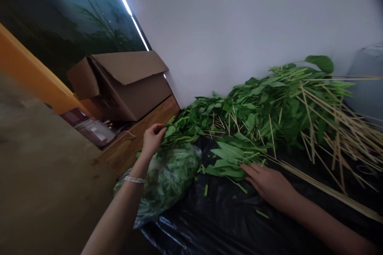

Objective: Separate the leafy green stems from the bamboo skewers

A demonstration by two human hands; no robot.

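Note:
My left hand is closed in a pinch at the left end of the green heap, its fingertips against some leafy greens. Below it sits a clear plastic bag stuffed with leaves. My right hand lies with fingers stretched out on the cut ends of a small bunch of long-leaved greens, which rests on a black plastic sheet. Just beyond that hand runs a bundle of thin wooden sticks. Whether my right fingertips grip any stem is hard to see.
A large heap of greens lies along the white wall, with many loose sticks at right. An open cardboard box stands on a wooden surface at left, beside a clear plastic container.

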